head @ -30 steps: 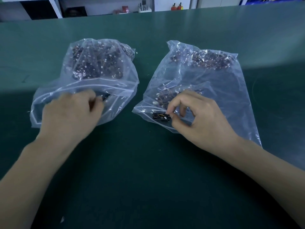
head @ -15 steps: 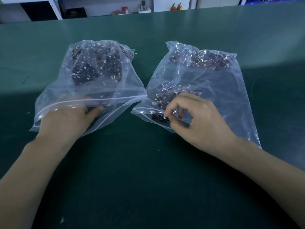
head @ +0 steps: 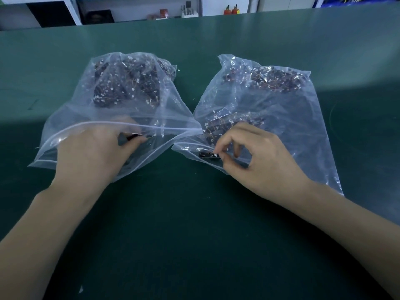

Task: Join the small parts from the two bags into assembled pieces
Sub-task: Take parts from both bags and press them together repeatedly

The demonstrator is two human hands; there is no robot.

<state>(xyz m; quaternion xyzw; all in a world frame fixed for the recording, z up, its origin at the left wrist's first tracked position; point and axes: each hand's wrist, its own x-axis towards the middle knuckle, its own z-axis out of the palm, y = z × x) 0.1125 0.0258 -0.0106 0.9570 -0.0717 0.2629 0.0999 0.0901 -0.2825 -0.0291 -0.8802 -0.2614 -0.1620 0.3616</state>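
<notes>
From my head camera, two clear zip bags lie side by side on the green worktop [head: 199, 234], mouths toward me. My left hand [head: 93, 152] is inside the mouth of the left bag [head: 129, 109], under the plastic, and its fingertips [head: 140, 138] seem to pinch a small dark part [head: 133, 136]; that spot is blurred, so I judge the grip rather than see it plainly. Most of that bag's parts sit heaped at its far end. My right hand [head: 255, 156] is at the near lip of the right bag [head: 270, 109], thumb and forefinger pinching a small black piece [head: 208, 155] that lies just at the opening. More parts with thin wires lie just beyond my fingers, and another heap at the far end.

I take this as the picking step: one part from each bag, nothing joined yet. Next I would need to draw both hands clear of the plastic without snagging the zip edges, bring the two parts together over the bare worktop between me and the bags, turn them until their mating ends face, then press them home.
</notes>
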